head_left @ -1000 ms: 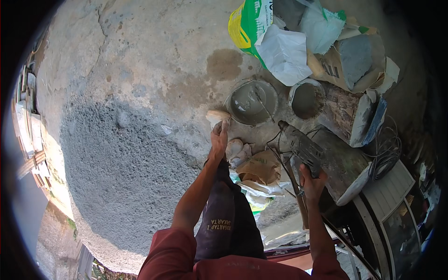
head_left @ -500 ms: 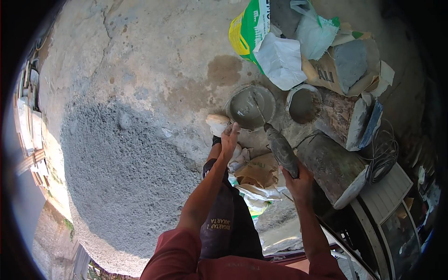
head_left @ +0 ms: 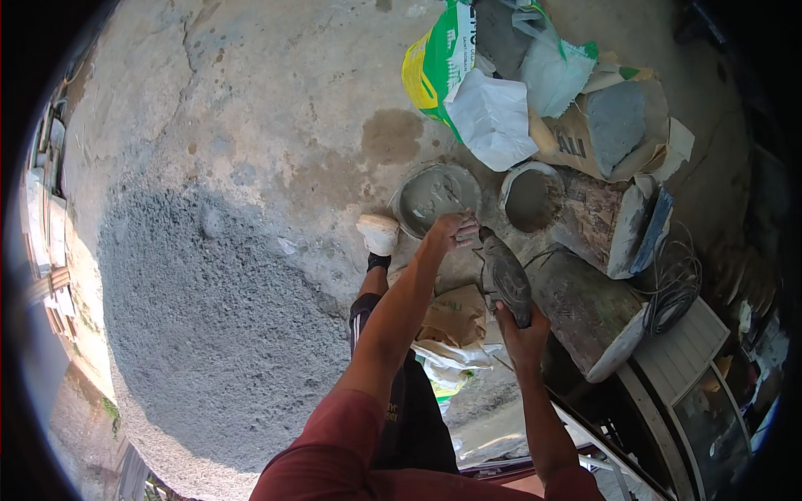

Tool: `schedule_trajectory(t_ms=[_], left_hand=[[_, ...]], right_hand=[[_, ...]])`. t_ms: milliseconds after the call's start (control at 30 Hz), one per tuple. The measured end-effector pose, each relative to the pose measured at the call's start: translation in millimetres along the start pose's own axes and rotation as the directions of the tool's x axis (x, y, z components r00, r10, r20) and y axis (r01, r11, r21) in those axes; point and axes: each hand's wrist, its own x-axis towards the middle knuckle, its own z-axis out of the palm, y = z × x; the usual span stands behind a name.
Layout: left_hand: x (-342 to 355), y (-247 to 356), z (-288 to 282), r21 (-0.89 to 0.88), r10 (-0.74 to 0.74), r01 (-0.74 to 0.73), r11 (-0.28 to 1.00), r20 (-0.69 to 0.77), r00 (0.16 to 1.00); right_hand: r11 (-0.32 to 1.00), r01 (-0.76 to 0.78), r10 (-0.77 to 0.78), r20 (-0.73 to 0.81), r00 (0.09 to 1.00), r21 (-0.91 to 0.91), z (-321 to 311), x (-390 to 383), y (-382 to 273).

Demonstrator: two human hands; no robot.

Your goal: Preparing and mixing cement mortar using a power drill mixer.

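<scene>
Where a rough grey patch [head_left: 217, 326] covers the ground, it lies at eight o'clock from the person's working area. Next to the right comes a pale shoe [head_left: 378, 234], at eight o'clock from a wide bucket [head_left: 404, 219] of grey wet mix. A thin rod [head_left: 454, 194] stands tilted in that mix. At the bucket's five o'clock is the left hand [head_left: 455, 231], its fingers partly curled beside the rod and the drill's nose; whether they close on either, I cannot tell. The dark drill [head_left: 508, 280] hangs at four to five o'clock from this hand, its nose pointing toward eleven. At its rear end, the right hand [head_left: 523, 334] has its fingers wrapped around the body. Farther right, a smaller bucket [head_left: 528, 204] sits at the wide one's three o'clock, and a coiled cable [head_left: 675, 292] lies at the drill's three o'clock.
</scene>
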Motion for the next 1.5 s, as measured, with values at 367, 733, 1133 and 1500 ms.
schedule_trajectory(t_ms=[367,733,1133,1500], left_hand=[[14.1,-29.9,-10.3,0.176,0.024,-0.025,0.984,0.008,1.0],[23.4,-51.1,-0.5,0.074,0.078,-0.071,0.995,-0.104,0.992],[42.4,-71.4,0.3,-0.128,0.197,-0.184,0.975,0.099,0.975],[11.4,-79.2,2.7,-0.135,0.098,-0.082,0.988,0.122,0.988]], right_hand=[[0.997,-0.005,0.0,-0.054,0.999,-0.079,5.6,-21.6,25.2],[0.996,0.023,-0.024,-0.01,1.0,-0.088,-9.9,-4.3,47.7],[0.946,-0.28,0.301,-0.118,0.946,0.161,11.3,-31.2,70.1],[0.965,-0.23,0.247,-0.134,0.96,0.129,22.1,-79.9,8.5]])
